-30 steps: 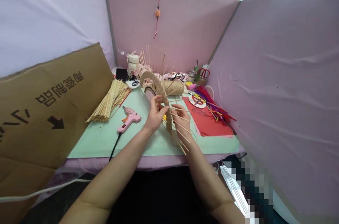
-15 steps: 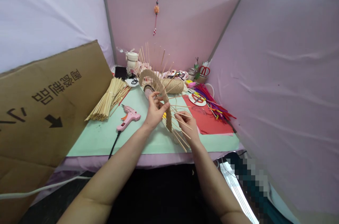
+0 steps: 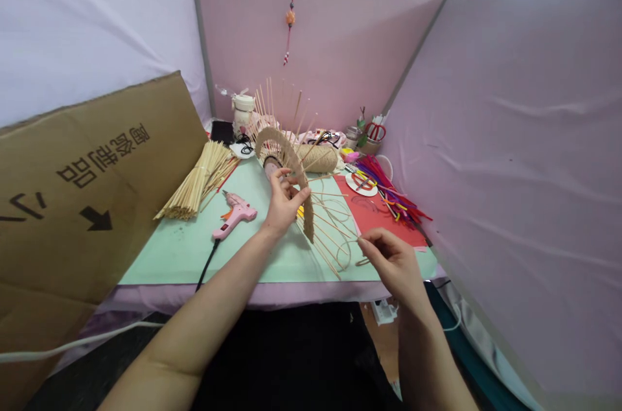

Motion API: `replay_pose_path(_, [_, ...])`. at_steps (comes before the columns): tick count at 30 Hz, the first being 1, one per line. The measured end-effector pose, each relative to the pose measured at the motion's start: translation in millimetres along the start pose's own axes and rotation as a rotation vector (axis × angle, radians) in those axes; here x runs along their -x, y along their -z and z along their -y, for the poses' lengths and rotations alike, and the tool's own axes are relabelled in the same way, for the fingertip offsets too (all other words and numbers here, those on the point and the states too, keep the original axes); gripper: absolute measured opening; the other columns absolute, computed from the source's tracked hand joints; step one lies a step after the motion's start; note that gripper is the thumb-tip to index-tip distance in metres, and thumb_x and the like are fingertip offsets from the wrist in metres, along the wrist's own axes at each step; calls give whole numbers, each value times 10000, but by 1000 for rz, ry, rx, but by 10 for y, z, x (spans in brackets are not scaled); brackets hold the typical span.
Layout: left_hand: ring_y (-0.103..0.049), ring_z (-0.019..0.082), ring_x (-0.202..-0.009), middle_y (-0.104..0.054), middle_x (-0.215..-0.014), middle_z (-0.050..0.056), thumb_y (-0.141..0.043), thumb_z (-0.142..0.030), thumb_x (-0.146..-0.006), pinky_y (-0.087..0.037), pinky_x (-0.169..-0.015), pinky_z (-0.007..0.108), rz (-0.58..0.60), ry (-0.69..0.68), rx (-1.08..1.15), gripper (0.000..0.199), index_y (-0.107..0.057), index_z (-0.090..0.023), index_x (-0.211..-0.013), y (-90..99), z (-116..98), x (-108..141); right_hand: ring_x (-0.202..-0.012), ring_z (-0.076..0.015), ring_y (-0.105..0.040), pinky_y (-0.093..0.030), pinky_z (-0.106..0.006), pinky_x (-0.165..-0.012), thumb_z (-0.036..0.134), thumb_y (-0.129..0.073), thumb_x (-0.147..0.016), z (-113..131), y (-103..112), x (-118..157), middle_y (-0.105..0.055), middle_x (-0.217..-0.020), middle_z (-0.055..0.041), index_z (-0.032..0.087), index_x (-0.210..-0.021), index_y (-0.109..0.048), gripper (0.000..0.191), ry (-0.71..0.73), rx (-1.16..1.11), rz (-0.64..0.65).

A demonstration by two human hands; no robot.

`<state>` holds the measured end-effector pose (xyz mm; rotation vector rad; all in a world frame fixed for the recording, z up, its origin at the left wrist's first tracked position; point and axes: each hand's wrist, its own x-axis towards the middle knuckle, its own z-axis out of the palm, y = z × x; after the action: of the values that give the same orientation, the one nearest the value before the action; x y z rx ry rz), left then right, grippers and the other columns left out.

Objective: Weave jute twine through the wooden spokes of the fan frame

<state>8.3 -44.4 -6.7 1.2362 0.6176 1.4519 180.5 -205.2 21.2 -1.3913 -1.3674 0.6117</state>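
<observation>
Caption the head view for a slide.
Left hand holds a stick-fringed brown ring; right hand pinches what looks like twine.

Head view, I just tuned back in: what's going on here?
The person's left hand grips a tan woven ring, nearly on edge, with thin sticks fanning out from it. The right hand, out to the right, seems to pinch a thin cord, loops of which show near the sticks. A pink glue gun lies on the table to the left.
</observation>
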Motion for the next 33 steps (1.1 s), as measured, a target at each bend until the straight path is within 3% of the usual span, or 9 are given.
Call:
replay_pose_path(6, [-493,72,-639,-549,-923,-33,-738,-331,-714,-434,-646,238,4,11,-14,580,-326,-271,-1117,3,-18,15,-582,-128,-529,-438,-267,-557,302,-633,-873,213,-49,179,-591,-698,-8,220,-822,-639,97,156,91,-79])
replay_pose_path(10, [-507,74,-650,-549,-925,-33,-739,-320,-719,-439,-654,242,0,7,-18,564,-335,-269,-1109,3,-30,23,-620,-134,-524,-416,-272,-591,225,-583,-897,300,-72,220,-597,-714,-17,221,-868,-643,67,319,265,98])
replay_pose_path(13, [-509,73,-650,-553,-918,-33,-744,-303,-716,-437,-646,236,-10,7,-2,558,-344,-263,-1102,4,-32,21,-650,-135,-521,-403,-266,-620,235,-561,-906,306,1,186,-575,-699,-12,210,-795,-612,125,276,352,180])
replay_pose_path(18, [-508,71,-635,-571,-907,-33,-745,-270,-711,-427,-618,225,-4,17,24,549,-350,-255,-1093,14,-36,7,-622,-124,-449,-358,-253,-598,357,-562,-884,-7,74,-5,-509,-652,5,186,-696,-558,254,26,335,141])
replay_pose_path(22, [-499,65,-624,-561,-894,-40,-741,-245,-704,-415,-605,217,-1,20,31,543,-360,-254,-1092,12,-31,-4,-573,-111,-393,-309,-243,-564,349,-554,-834,-381,-191,-182,-433,-578,30,187,-602,-470,295,-125,340,222])
replay_pose_path(25, [-488,67,-621,-562,-894,-38,-742,-246,-698,-404,-600,216,-1,25,31,551,-365,-254,-1099,7,-27,-6,-560,-111,-379,-266,-239,-551,324,-522,-842,-525,-485,-264,-404,-542,37,196,-575,-406,319,-85,417,294])
replay_pose_path(28, [-484,69,-628,-558,-903,-33,-741,-266,-699,-401,-603,217,8,40,33,551,-373,-255,-1108,13,-24,-8,-579,-122,-428,-283,-240,-574,345,-488,-887,-563,-670,-317,-457,-561,25,197,-606,-444,321,-32,500,314])
replay_pose_path(33, [-476,66,-634,-518,-895,-33,-737,-264,-704,-382,-575,206,16,51,12,517,-405,-243,-1099,41,-20,-27,-815,-189,-579,-411,-295,-762,315,-481,-913,-631,-552,-352,-635,-802,-56,198,-777,-629,232,89,553,309])
